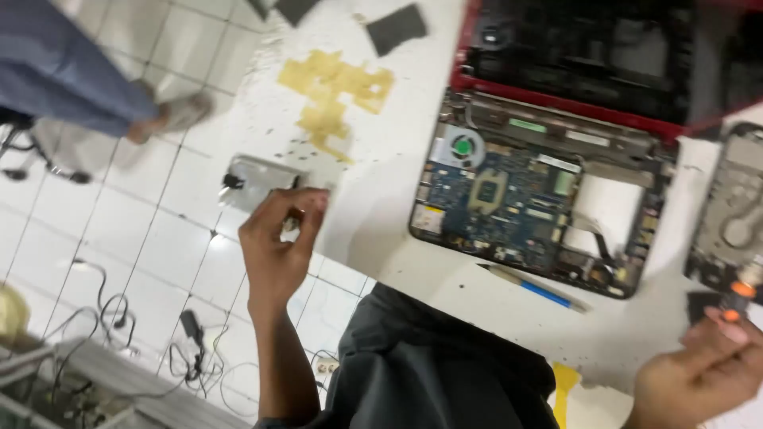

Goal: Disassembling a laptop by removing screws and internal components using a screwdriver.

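Silver metal part (258,181), flat and rectangular, at the left edge of the white tabletop (389,143), overhanging the tiled floor (159,238); pinched at its near corner by the left hand (278,246), thumb and fingers (314,202) closed on its edge. Small orange-tipped tool (739,295) upright in the right hand (699,373), fingers curled shut around its lower end, near the tabletop's right side. Between the two hands, an opened laptop (524,199) lying flat, blue circuit board (501,199) bared, round fan (462,147) at its upper left corner, red-edged lid (572,56) behind. Just in front of the laptop, a blue and grey pen (536,287) lying slantwise. To the right, a grey metal drive or bracket (735,206), partly cut off by the frame. Farther back, yellow tape residue (334,91) and a dark pad (396,28). On the floor, cables (119,318) and another person's blue-trousered leg (71,71)
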